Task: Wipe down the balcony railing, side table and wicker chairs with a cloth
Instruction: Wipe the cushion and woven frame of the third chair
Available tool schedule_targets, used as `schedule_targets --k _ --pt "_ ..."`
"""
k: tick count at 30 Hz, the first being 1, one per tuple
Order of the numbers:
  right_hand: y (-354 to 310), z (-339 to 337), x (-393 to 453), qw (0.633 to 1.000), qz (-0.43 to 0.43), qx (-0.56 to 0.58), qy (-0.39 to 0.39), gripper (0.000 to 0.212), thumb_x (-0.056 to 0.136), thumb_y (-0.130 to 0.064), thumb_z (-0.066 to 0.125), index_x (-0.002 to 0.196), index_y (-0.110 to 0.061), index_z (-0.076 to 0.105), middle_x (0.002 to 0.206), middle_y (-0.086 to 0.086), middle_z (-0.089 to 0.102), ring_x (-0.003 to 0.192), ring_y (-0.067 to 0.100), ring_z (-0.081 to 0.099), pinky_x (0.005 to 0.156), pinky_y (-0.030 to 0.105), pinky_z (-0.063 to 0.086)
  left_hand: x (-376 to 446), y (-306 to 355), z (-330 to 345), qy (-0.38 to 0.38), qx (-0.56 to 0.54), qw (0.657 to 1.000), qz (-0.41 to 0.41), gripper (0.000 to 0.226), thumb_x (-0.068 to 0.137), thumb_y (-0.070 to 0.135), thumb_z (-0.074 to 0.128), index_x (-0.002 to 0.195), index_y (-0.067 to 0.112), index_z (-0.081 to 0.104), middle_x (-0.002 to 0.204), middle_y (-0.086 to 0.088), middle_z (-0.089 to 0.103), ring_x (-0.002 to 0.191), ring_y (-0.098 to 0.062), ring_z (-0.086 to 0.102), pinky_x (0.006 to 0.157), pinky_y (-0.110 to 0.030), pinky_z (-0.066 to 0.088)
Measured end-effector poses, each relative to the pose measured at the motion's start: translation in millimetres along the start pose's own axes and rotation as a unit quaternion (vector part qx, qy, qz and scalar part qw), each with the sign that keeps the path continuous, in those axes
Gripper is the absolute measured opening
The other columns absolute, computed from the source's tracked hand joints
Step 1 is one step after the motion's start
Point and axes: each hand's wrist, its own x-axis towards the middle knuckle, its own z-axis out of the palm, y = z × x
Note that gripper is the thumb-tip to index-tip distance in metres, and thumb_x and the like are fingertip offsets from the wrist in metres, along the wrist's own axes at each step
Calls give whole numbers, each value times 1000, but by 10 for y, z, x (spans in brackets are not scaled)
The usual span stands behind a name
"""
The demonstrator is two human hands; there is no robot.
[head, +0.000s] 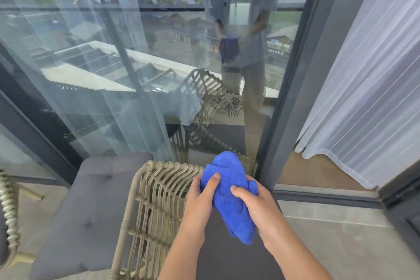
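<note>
A bright blue cloth [229, 191] is bunched up between both my hands, low in the middle of the view. My left hand [200, 198] grips its left side with the thumb on top. My right hand [254, 204] grips its right side, thumb pressed across the fabric. Just under and left of the hands stands a wicker chair [154, 202], its woven side panel facing me. A grey seat cushion [95, 207] lies on its left. The cloth hangs a little above the chair and I cannot tell whether it touches it.
A glass sliding door [159, 75] stands straight ahead, reflecting a person, a chair and a curtain. Its dark frame post [295, 98] rises on the right. A white sheer curtain [363, 98] hangs at the right. Another wicker piece [9, 211] shows at the left edge. Grey floor tiles [329, 234] lie right.
</note>
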Motion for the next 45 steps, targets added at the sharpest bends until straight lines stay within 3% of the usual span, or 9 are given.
schedule_targets --k 9,16,19,21,23,29,34,39,45 --pt "-136 -440 248 998 -17 5 -61 17 98 -18 63 109 -26 73 101 -2 79 96 16 76 94 39 58 170 11 391 28 10 999 13 30 99 41 63 117 19 70 112 -5 77 108 -25 73 104 -53 52" --pt "-37 -1388 569 988 24 -11 -150 16 99 -18 64 112 -21 72 105 4 79 96 20 76 88 40 60 39 -335 1410 179 -33 983 23 27 98 40 67 109 15 71 107 -8 77 102 -27 73 95 -44 57" --pt "-79 -1657 660 978 42 -27 -203 16 100 -19 62 112 -18 72 105 9 79 90 23 77 73 41 62 -92 -403 1771 230 -48 972 29 27 99 40 65 107 15 71 105 -6 77 99 -24 74 87 -38 57" --pt "-99 -1719 676 971 46 -39 -233 19 99 -19 63 116 -15 71 106 8 79 96 25 76 85 46 62 -214 -389 1869 261 -52 963 39 30 98 42 66 108 13 70 104 -4 77 97 -21 74 86 -37 57" --pt "-97 -1720 639 964 51 -48 -255 19 97 -19 65 113 -12 71 106 11 78 102 28 75 98 49 57 -373 -392 1895 285 -58 955 49 38 94 48 70 110 13 69 107 -7 76 101 -25 73 89 -41 57" --pt "-35 -1533 319 948 56 -61 -307 16 96 -19 67 110 -10 71 103 12 79 99 31 76 99 52 57 -839 -448 1784 332 -81 935 92 48 82 51 74 113 15 69 110 -7 76 104 -26 74 98 -53 57" --pt "47 -1309 12 941 23 -63 -331 24 99 -16 65 123 -17 64 106 5 79 97 21 77 80 35 60 -1092 -563 1555 355 -106 921 122 36 89 43 74 112 15 69 108 -4 77 101 -21 74 94 -47 59" --pt "315 -1227 -94 950 62 -41 -303 36 98 -24 69 129 -11 58 119 12 75 105 28 75 95 47 59 -1183 -870 1455 382 -165 901 123 29 93 35 75 109 12 68 104 -5 77 95 -19 75 79 -31 58" --pt "379 -1182 -36 907 132 2 -401 39 97 -28 60 123 -1 68 127 20 70 121 36 67 115 53 42 -1338 -971 1401 415 -207 879 107 43 82 46 77 112 17 68 108 -2 77 102 -22 75 96 -47 58"
